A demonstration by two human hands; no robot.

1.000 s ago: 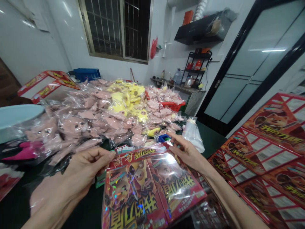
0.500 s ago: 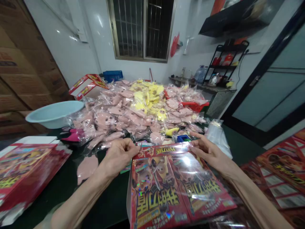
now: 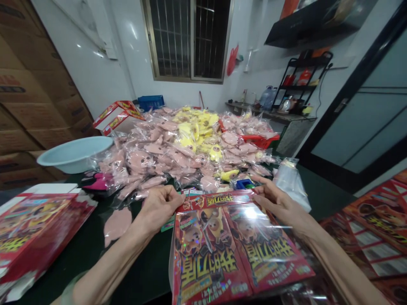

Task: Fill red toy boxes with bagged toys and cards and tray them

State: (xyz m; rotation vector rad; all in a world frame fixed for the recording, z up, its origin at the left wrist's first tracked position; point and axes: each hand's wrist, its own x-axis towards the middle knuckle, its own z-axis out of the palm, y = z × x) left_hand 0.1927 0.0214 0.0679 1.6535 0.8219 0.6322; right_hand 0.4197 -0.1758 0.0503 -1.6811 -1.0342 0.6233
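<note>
A glossy red printed carton (image 3: 216, 250) with yellow lettering and cartoon figures lies before me, its narrow top flap facing away. My left hand (image 3: 162, 205) pinches the flap's left corner between thumb and fingers. On the opposite corner, my right hand (image 3: 276, 203) grips the flap's edge with the thumb on the near side; some of its fingers are hidden. Just beyond the flap sit a small blue item (image 3: 244, 184) and a yellow plush piece (image 3: 229, 175) in clear wrap. A pink bagged plush piece (image 3: 117, 224) lies left of my left forearm.
A large heap of bagged pink and yellow plush pieces (image 3: 178, 156) covers the table's far side. Flattened red cartons (image 3: 34, 224) are stacked at left, beneath a pale blue basin (image 3: 74, 154). Clear plastic bags (image 3: 291, 184) lie at right, near more red cartons (image 3: 375, 224).
Almost nothing differs. The carton and both hands keep nearly the same place and the same hold; the view has shifted very slightly.
</note>
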